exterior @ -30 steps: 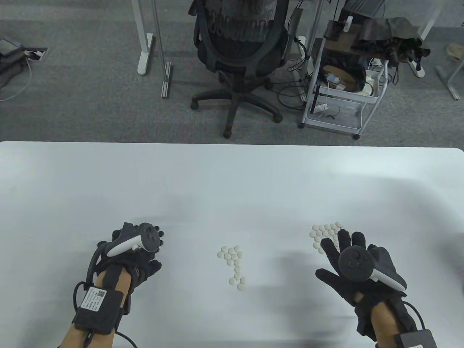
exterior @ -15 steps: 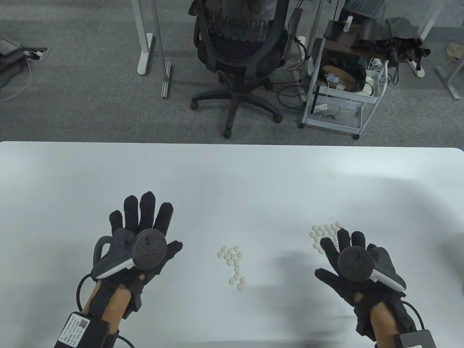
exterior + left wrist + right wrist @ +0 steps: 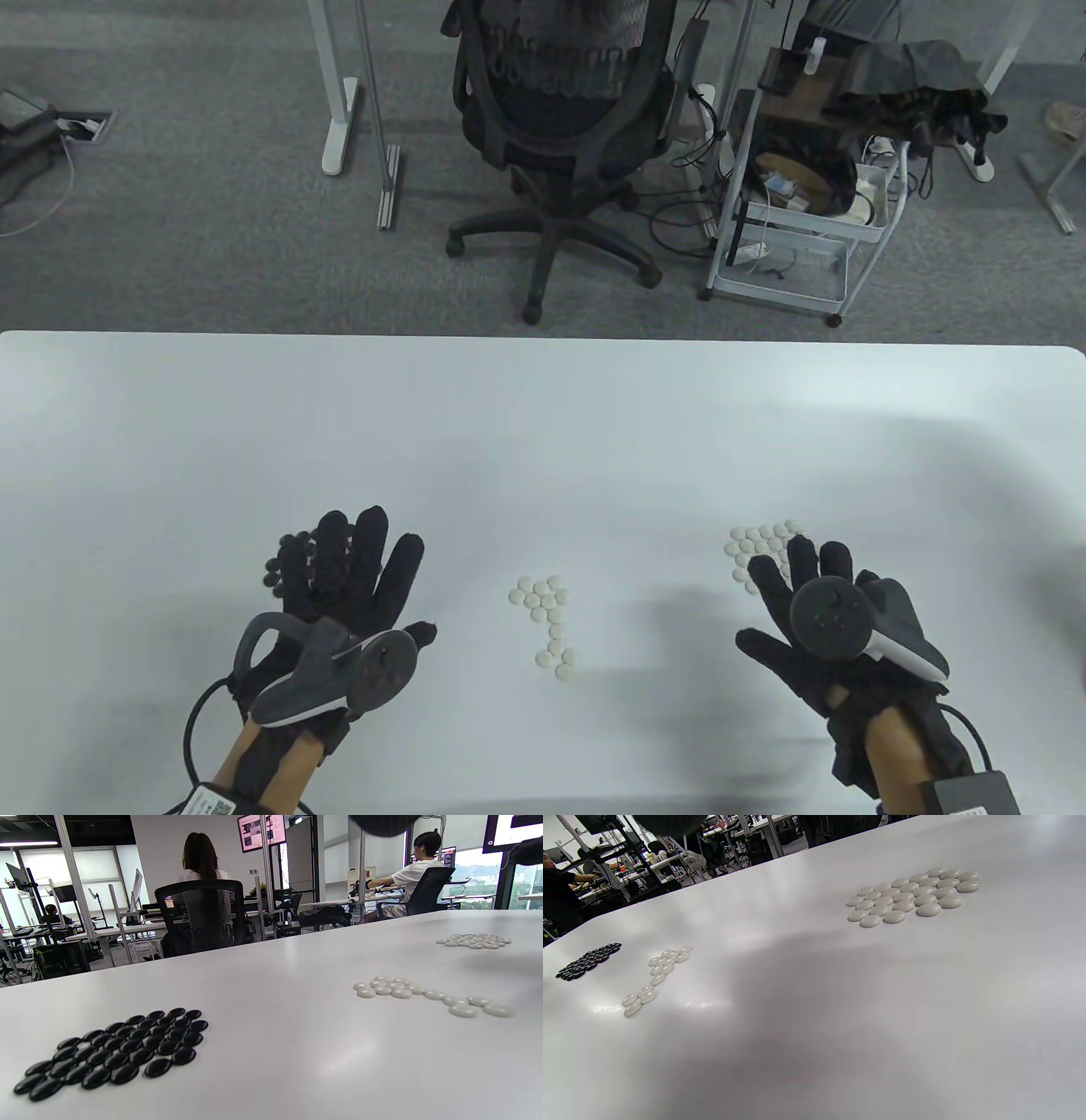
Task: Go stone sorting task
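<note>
Currently, both gloved hands are hovering over the white table (image 3: 543,407) with fingers straight and spread, gripping nothing. The left hand (image 3: 348,586) is lying partly across a packed patch of black stones (image 3: 118,1052); a few of these are showing just beyond its outer fingertips (image 3: 327,531). The right hand (image 3: 836,628) is covering the near edge of a tidy cluster of white stones (image 3: 910,895), which is extending past its fingertips (image 3: 802,552). Between the two hands, a loose trail of white stones (image 3: 547,624) is lying apart from both sets of fingers. An office chair (image 3: 560,102) is standing beyond the table.
</note>
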`<state>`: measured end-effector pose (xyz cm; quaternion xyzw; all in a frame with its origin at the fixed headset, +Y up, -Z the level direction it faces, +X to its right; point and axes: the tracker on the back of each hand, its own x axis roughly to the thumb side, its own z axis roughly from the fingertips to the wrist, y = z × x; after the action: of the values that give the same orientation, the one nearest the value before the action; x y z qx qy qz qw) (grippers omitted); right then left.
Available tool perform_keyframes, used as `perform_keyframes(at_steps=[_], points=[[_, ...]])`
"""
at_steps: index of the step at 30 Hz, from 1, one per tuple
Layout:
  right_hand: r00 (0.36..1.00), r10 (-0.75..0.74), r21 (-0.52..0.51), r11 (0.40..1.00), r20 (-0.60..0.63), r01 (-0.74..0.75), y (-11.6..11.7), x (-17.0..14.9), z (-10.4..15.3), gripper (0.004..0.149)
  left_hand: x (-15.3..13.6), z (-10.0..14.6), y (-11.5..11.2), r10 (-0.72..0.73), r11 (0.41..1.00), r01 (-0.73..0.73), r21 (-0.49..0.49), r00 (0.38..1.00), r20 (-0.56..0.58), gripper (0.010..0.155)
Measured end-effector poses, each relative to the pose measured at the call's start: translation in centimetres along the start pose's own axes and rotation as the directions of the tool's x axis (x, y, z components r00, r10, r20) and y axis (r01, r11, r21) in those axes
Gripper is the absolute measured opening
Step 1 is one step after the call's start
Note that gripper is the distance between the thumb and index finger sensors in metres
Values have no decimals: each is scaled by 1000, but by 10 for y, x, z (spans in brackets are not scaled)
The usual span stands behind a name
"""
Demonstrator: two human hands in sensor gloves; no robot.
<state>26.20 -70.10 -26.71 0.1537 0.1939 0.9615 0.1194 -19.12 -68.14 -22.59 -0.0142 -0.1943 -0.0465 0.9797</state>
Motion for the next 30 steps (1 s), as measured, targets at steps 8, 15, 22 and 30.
perform_keyframes(at_steps=[8,15,22,30], points=[[1000,-2,20,1000,4,2,4,0,-4,79,-14,1,-16,120,989,-122,-87,992,-27,79],[999,-19,0,1000,44,19,-2,5,-1,79,-16,-1,-19,148,979,-154,-137,988,-49,79],[960,-122,-55,989,252,140,-54,48,1,70,-21,0,-21,151,976,-159,-146,986,-67,79],[974,-12,109,994,224,-13,-80,124,-62,64,-28,1,-23,169,972,-179,-151,983,-75,78]])
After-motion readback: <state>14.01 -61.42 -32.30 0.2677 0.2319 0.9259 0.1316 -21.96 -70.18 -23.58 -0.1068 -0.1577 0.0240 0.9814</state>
